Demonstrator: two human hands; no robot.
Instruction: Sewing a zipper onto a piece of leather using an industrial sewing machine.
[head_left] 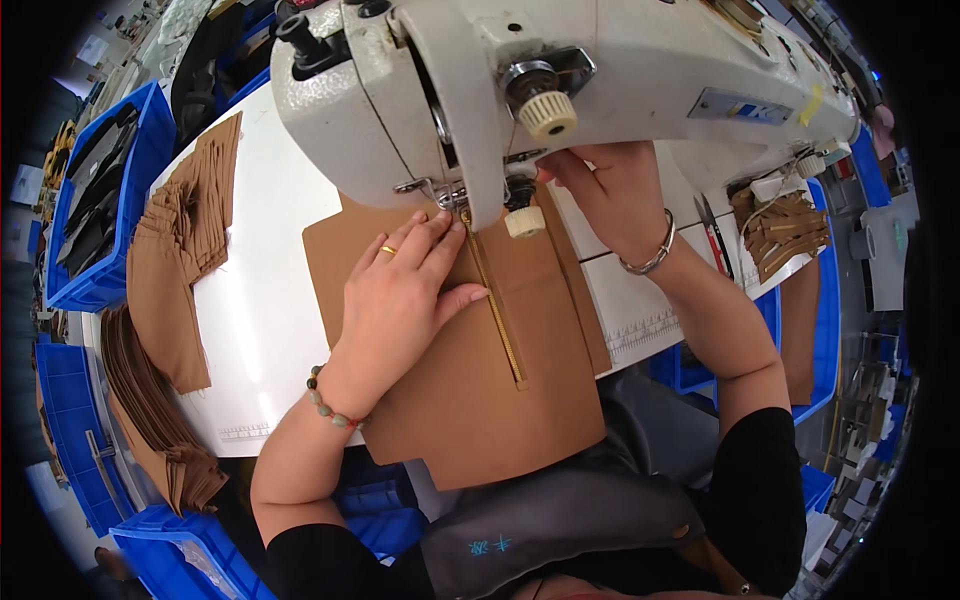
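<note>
A brown fabric panel [500,430] with a long gold zipper [497,310] lies under the head of a white sewing machine [350,110]. My left hand [395,285] presses on the panel left of the zipper, fingers stretched toward the presser foot [448,198] and thumb beside the zipper teeth. My right hand [605,195] is raised at the right of the needle area, fingers curled and partly behind the machine parts; what they grip, if anything, is hidden.
Stacks of brown pieces [170,250] lie at the left, beside blue bins [150,120]. Scissors [716,240] and a pile of small brown pieces [780,228] lie at the right of the white table [240,330], with another blue bin [820,370] beyond.
</note>
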